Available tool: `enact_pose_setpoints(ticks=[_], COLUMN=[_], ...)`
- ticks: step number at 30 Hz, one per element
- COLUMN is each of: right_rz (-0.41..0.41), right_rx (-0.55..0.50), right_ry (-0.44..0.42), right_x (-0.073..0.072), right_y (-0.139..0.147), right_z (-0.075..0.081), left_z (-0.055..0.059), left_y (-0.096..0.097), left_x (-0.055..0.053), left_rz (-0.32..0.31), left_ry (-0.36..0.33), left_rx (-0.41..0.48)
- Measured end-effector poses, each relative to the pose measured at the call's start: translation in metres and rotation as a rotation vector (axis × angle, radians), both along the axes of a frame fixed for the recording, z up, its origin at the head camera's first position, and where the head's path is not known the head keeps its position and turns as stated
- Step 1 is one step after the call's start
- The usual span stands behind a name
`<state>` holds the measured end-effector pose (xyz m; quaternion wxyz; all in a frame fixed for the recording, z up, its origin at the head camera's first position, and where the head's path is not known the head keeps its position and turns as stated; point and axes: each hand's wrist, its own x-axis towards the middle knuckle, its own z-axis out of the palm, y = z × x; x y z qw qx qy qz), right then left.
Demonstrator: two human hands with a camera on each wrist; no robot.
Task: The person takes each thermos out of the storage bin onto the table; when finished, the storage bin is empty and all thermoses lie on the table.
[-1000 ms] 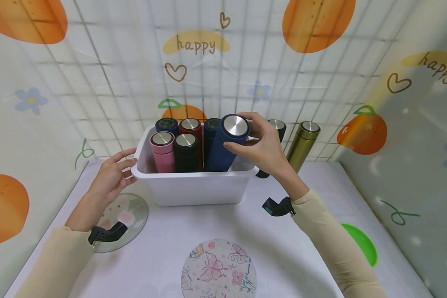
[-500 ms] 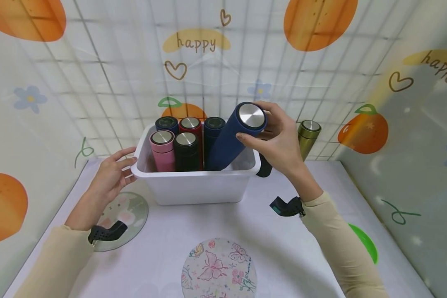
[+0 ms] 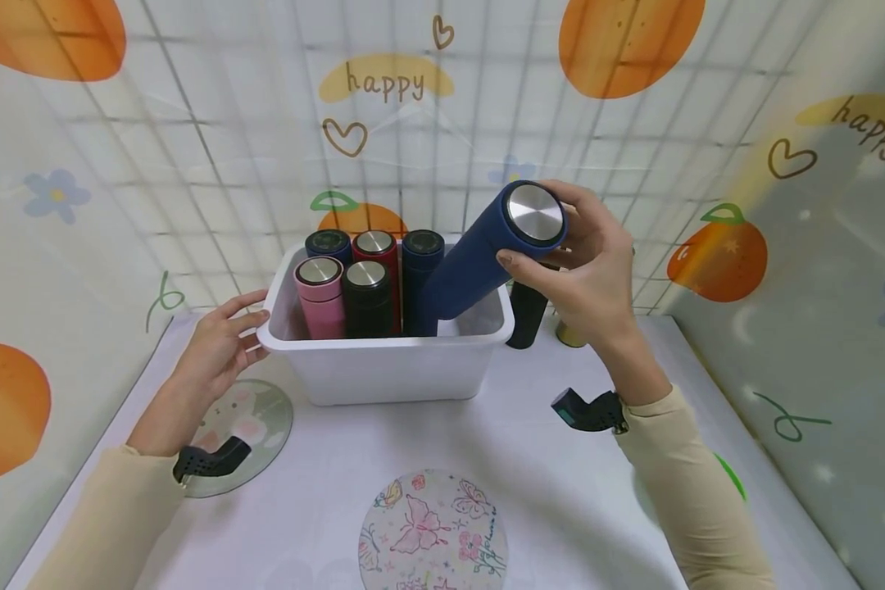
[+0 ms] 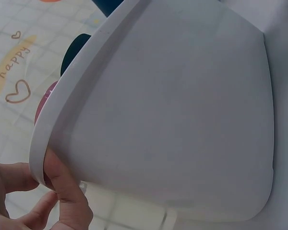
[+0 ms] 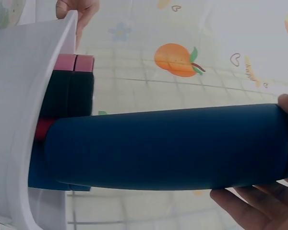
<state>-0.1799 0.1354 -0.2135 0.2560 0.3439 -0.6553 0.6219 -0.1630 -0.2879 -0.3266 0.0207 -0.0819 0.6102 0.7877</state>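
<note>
My right hand (image 3: 599,266) grips a blue thermos (image 3: 478,256) near its silver-topped lid. The thermos tilts to the right, its base over the right part of a white plastic bin (image 3: 398,373); in the right wrist view its base (image 5: 62,151) is level with the bin's opening. At the bin's left end my left hand (image 3: 224,348) pinches the rim, thumb and fingers on either side of it in the left wrist view. Inside the bin stand a pink thermos (image 3: 320,299), a black one (image 3: 369,301), a red one (image 3: 386,254) and two dark blue ones.
Right of the bin a black bottle (image 3: 525,318) and a gold bottle (image 3: 571,334), mostly hidden by my right hand, stand on the white table. Round patterned mats lie at left (image 3: 254,426) and front centre (image 3: 433,533). A green edge (image 3: 730,477) shows behind my right sleeve.
My right hand has lifted the blue thermos up and to the right, tilting it further, and now covers most of the gold bottle. The left hand stays on the bin's rim.
</note>
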Motion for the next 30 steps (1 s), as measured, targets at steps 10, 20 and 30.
enact_pose_setpoints(ticks=[10,20,30], right_rz=[0.013,0.027,0.027], right_rx=[-0.027,-0.135,-0.187], right_ry=[0.062,0.07,0.102], right_x=[0.009,0.019,0.032], right_y=[0.012,0.023,0.038], right_z=[0.009,0.012,0.019], left_z=[0.0,-0.002,-0.001], left_y=[-0.001,-0.001,-0.001], left_x=[-0.001,-0.002,-0.002], left_rz=[-0.003,-0.004,0.002], left_ry=[0.003,0.0,-0.001], left_rx=[0.007,0.011,0.005])
